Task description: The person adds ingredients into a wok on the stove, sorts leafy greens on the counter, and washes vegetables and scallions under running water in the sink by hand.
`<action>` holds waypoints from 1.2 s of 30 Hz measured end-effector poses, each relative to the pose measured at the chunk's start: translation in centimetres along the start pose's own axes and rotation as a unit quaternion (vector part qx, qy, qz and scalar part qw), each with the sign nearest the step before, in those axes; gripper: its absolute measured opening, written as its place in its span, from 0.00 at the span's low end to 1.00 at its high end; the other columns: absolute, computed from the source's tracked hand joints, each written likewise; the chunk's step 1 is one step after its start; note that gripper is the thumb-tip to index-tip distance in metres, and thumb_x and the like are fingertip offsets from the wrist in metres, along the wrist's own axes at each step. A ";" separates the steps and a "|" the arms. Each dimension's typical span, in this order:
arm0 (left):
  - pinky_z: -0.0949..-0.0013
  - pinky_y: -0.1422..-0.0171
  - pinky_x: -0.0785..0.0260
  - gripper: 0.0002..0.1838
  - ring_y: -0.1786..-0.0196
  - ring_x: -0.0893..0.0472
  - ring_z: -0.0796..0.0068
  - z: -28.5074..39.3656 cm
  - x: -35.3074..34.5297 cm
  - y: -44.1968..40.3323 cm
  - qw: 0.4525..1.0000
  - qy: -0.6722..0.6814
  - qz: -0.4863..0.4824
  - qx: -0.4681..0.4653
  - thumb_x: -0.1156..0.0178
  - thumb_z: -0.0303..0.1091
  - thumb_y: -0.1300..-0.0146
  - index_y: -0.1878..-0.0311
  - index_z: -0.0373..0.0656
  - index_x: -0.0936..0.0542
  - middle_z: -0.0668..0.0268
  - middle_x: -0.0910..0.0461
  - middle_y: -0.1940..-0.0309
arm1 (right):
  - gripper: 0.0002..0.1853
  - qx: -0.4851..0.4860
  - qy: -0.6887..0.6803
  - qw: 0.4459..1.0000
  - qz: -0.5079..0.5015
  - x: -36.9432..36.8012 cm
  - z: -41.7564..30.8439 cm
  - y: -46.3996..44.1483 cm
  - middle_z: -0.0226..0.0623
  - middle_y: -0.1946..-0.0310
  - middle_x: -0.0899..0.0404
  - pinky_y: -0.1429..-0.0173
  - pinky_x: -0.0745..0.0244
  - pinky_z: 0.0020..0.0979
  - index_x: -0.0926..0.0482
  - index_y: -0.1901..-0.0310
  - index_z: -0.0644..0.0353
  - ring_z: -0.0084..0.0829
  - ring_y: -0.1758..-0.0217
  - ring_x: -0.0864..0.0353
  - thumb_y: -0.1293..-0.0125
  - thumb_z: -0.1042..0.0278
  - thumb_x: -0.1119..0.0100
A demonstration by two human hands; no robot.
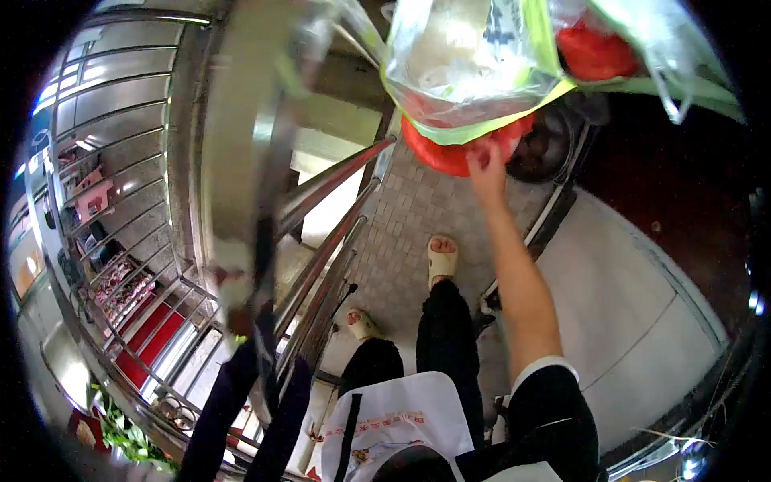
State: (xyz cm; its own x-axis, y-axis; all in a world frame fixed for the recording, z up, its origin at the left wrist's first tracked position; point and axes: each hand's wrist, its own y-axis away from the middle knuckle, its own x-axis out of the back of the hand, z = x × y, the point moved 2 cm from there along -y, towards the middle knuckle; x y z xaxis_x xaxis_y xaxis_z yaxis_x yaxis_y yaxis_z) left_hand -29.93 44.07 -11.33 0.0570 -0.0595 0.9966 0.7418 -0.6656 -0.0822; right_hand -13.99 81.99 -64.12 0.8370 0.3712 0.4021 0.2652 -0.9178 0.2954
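Touching rounded, red plastic bag (435,153); right hand (487,167)

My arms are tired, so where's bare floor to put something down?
Bare tiled floor shows between the railing and the right slipper. It's crowded farther ahead: the right hand is at a red bag, with a clear bag above and a dark round thing nearby.

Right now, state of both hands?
Left hand: can't be made out, so can't tell.
Right hand: fingers curled at the red plastic; grip or mere touch, can't tell.
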 end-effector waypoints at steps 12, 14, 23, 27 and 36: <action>0.57 0.47 0.35 0.31 0.53 0.29 0.48 0.5 1.5 -0.4 0.983 0.140 -0.061 -0.100 0.33 0.37 0.56 0.48 0.33 0.31 0.47 0.31 0.50 | 0.15 0.103 -0.037 0.994 -0.007 7.1 -27.7 28.2 0.39 0.61 0.29 0.55 0.32 0.30 0.28 0.56 0.63 0.32 0.57 0.30 0.47 0.77 0.44; 0.55 0.40 0.42 0.37 0.46 0.33 0.49 -0.6 2.8 1.2 0.970 0.178 -0.107 -0.128 0.33 0.41 0.57 0.43 0.36 0.34 0.46 0.37 0.43 | 0.17 0.383 0.068 0.921 0.038 7.5 -37.0 34.5 0.45 0.55 0.33 0.55 0.32 0.36 0.28 0.59 0.62 0.40 0.52 0.33 0.54 0.83 0.44; 0.53 0.36 0.47 0.27 0.38 0.39 0.55 -15.7 11.8 13.1 0.940 0.285 -0.025 -0.186 0.37 0.46 0.54 0.51 0.42 0.26 0.53 0.37 0.41 | 0.10 0.520 0.344 0.775 -0.104 -0.9 -49.6 39.3 0.39 0.53 0.28 0.49 0.34 0.38 0.21 0.61 0.58 0.44 0.53 0.32 0.43 0.64 0.45; 0.61 0.45 0.38 0.18 0.46 0.31 0.61 -25.0 12.7 17.5 0.938 0.307 0.026 -0.158 0.38 0.39 0.52 0.58 0.43 0.23 0.59 0.27 0.53 | 0.16 0.510 0.495 0.702 -0.044 -1.4 -50.2 43.0 0.37 0.46 0.33 0.46 0.36 0.44 0.25 0.53 0.51 0.44 0.47 0.35 0.44 0.62 0.43; 0.60 0.51 0.32 0.16 0.57 0.25 0.53 -35.5 15.4 24.6 0.922 0.308 0.190 0.141 0.48 0.22 0.47 0.53 0.37 0.26 0.52 0.25 0.58 | 0.23 0.732 0.129 0.556 -0.371 -14.9 -58.2 70.9 0.40 0.52 0.28 0.49 0.30 0.38 0.28 0.54 0.57 0.41 0.52 0.28 0.57 0.77 0.39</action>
State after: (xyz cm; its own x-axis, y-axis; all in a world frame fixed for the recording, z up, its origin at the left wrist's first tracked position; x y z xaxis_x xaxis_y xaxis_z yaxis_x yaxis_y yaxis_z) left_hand -34.53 0.35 1.75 0.0230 -0.7170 0.6967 0.8953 -0.2953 -0.3335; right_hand -35.49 19.59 1.28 0.1901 0.5579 0.8078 0.7556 0.4422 -0.4832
